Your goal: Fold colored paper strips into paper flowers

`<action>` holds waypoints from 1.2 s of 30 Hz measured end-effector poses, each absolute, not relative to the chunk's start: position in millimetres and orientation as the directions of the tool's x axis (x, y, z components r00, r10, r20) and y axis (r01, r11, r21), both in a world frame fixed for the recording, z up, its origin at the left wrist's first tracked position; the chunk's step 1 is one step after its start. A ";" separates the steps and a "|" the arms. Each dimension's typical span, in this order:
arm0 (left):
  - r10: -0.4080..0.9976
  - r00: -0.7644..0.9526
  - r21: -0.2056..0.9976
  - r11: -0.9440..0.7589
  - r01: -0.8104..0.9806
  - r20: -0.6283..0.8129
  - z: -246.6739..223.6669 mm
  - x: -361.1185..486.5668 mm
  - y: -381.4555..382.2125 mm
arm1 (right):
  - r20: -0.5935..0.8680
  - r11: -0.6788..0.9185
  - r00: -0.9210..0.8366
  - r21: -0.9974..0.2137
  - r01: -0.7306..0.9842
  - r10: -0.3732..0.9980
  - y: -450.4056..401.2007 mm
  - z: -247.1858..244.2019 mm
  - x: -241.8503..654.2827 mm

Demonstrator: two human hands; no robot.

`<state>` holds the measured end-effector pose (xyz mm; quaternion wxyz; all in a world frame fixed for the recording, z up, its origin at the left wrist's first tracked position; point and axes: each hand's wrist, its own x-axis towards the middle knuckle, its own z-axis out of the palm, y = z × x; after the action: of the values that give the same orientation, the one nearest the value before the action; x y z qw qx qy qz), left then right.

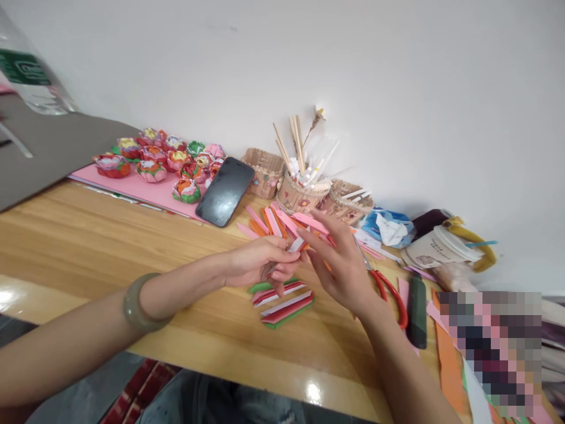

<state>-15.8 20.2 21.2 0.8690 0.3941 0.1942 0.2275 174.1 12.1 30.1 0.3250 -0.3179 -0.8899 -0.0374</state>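
Note:
My left hand [265, 259], with a greenish bangle [145, 303] on its wrist, is closed in a pinch on a small folded paper strip [298, 242], pale on its visible face. Opposite it, my right hand [339, 265] has its fingers apart, the fingertips right by the strip; whether they touch it I cannot tell. Beneath the hands lie folded paper pieces [289, 307] in green, red, pink and white, grouped on the table. Behind the hands is a pile of pink and orange folded strips [269, 221].
Several paper flowers [152, 171] sit on a pink sheet [128, 181], left of a phone [225, 191]. Decorated baskets [302, 197] stand by the wall. At right are red-handled scissors [397, 300], a dark green cutter [417, 312], a cup [441, 247] and paper strips [448, 359].

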 end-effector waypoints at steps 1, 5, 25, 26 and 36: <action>0.526 0.833 0.786 0.583 -0.205 -0.173 22.3 -18.2 21.5 | 0.577 0.810 -0.654 -0.021 0.586 0.489 11.8 31.1 175.0; 0.405 0.894 0.815 0.574 -0.083 -0.194 26.2 -26.9 25.4 | 0.506 0.810 -0.774 0.219 0.543 0.382 6.2 34.8 176.1; 0.767 0.633 0.441 -0.534 0.721 -0.106 17.7 -12.0 -6.4 | 0.653 0.597 -0.437 -0.028 0.802 0.618 14.6 9.7 212.3; 0.774 0.625 0.434 -0.531 0.728 -0.101 14.4 -12.4 -5.7 | 0.653 0.586 -0.414 -0.058 0.808 0.634 13.8 9.8 211.6; 0.825 0.565 0.383 -0.529 0.758 0.022 1.6 -12.2 3.2 | 0.614 0.522 -0.259 -0.297 0.800 0.746 7.9 9.6 210.7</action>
<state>-12.2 3.2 1.6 0.1676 0.8684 0.4556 0.1008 210.7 7.9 9.6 0.3645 -0.4875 -0.7926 -0.0368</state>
